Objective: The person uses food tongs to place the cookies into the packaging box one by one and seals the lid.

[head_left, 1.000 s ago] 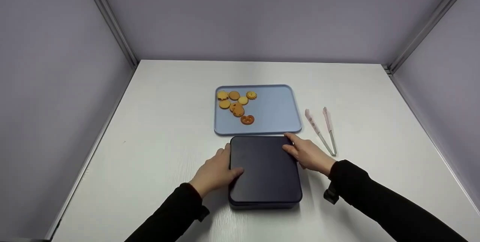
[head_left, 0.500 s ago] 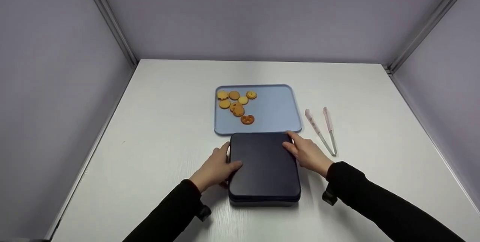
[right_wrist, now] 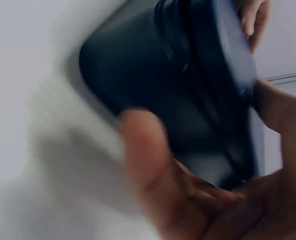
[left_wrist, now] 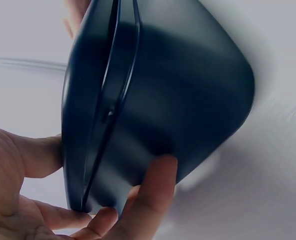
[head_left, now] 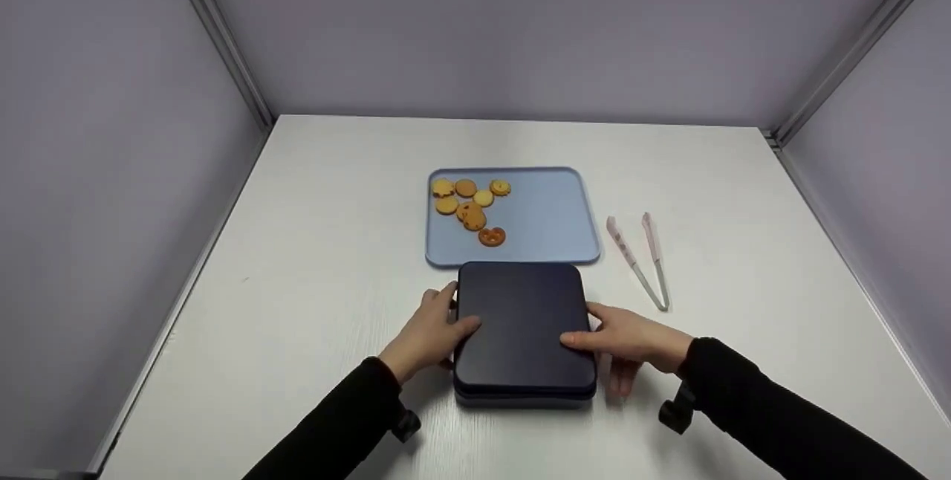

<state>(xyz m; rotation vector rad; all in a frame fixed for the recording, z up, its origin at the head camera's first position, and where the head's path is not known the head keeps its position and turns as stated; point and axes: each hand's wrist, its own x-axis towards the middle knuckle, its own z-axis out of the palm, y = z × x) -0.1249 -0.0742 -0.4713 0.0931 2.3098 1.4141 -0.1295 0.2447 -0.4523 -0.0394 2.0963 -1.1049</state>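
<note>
A dark navy lidded box (head_left: 524, 316) stands on the table in the head view, its lid (head_left: 520, 302) on top and a seam showing along the side. My left hand (head_left: 429, 335) holds the box's left side, thumb on the lid's top and fingers down the wall. In the left wrist view, fingertips (left_wrist: 160, 172) touch the box body (left_wrist: 188, 95) below the lid's edge. At the right side, my right hand (head_left: 631, 339) lays its thumb on the lid, with the index finger by the edge and other fingers hanging lower. The right wrist view is blurred.
Just beyond the box lies a light blue tray (head_left: 546, 220) with several cookies (head_left: 473, 218) on its left half. Pink-tipped tongs (head_left: 654, 272) lie spread on the white table (head_left: 334, 227) to the right. Grey panels (head_left: 490, 34) stand around the table.
The box's top has shifted slightly away from me, and the seam at the near edge shows more. My right hand has moved from the far right corner down the right side toward me.
</note>
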